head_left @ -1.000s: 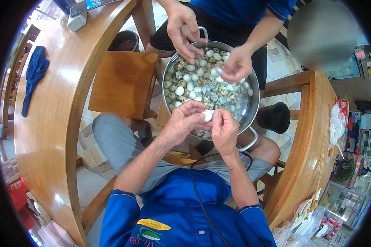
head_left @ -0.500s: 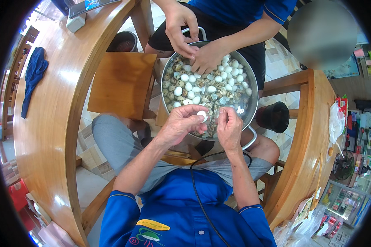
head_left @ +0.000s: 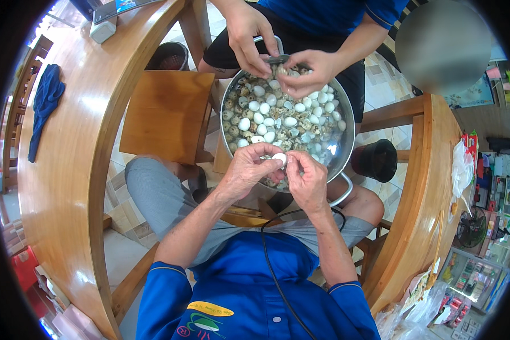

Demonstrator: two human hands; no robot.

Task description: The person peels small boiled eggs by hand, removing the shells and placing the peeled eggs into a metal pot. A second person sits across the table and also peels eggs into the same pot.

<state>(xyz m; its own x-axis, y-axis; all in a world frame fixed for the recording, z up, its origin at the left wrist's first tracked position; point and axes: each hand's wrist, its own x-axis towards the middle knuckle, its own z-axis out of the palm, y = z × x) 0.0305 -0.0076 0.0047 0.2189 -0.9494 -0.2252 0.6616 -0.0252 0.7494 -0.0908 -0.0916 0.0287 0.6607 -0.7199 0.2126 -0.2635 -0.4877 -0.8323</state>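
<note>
Over the near rim of a large metal pot (head_left: 350, 113), my left hand (head_left: 248, 174) pinches a white, peeled-looking quail egg (head_left: 280, 159) between thumb and fingers. My right hand (head_left: 308, 180) meets it from the right, thumb and forefinger pressed together at the egg's side; whether a bit of shell is between them is too small to tell. Water fills the pot, with white peeled eggs (head_left: 290, 122), speckled quail eggs (head_left: 230, 128) and loose shell pieces in it. Across from me, a co-worker's two hands (head_left: 307, 72) work at a small speckled thing above the far rim.
A wooden stool (head_left: 164, 116) stands left of the pot, near a long wooden table (head_left: 73, 124) with a dark blue cloth (head_left: 46, 102). A black bucket (head_left: 375, 161) is at the right, beside another wooden table (head_left: 419, 198). A black cable (head_left: 266, 243) runs down my shirt.
My right hand has moved left and up against the egg in my left hand. The co-worker's right-side hand has lifted out of the pot toward their other hand.
</note>
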